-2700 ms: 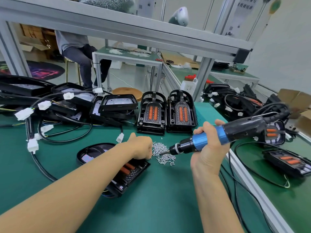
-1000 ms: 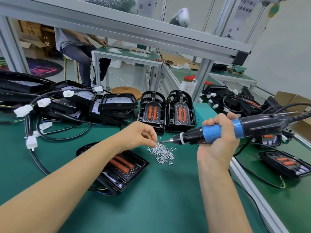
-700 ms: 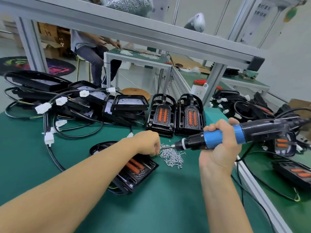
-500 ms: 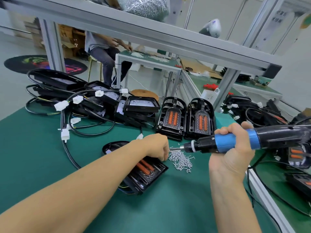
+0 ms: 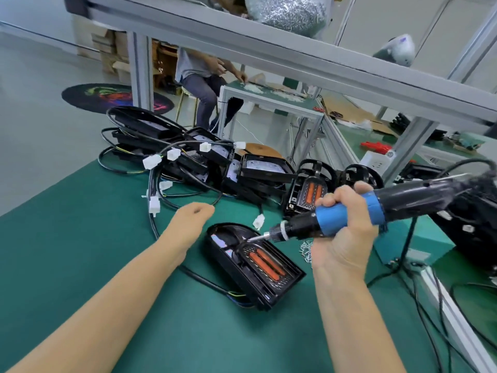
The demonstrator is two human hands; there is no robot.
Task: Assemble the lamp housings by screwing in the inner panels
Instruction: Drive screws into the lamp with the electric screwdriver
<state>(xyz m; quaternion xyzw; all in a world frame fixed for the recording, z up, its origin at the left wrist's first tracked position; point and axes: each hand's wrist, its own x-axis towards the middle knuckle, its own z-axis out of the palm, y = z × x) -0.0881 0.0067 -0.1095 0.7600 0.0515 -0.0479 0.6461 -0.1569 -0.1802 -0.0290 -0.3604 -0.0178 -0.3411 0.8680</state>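
A black lamp housing [image 5: 279, 285] lies on the green mat [image 5: 80, 251], with its inner panel and two orange strips [image 5: 266, 262] facing up. My right hand [image 5: 347, 238] grips a blue and black electric screwdriver [image 5: 398, 200]. The driver's bit [image 5: 252, 238] points at the top edge of the inner panel. My left hand [image 5: 192, 219] hovers just left of the housing with its fingers curled, and nothing shows in it. A small pile of screws [image 5: 305, 250] lies by my right wrist, partly hidden.
Two upright housings [image 5: 309, 192] stand behind the work. A heap of housings with black cables and white connectors [image 5: 188, 162] fills the back left. More black housings [image 5: 473, 230] sit at the right. An aluminium frame post [image 5: 411, 146] rises behind them. A seated person [image 5: 204, 84] works beyond.
My left hand left the driver's tip and the screw pile and moved left. My right hand brought the screwdriver down to the housing's inner panel. My head turned left and down.
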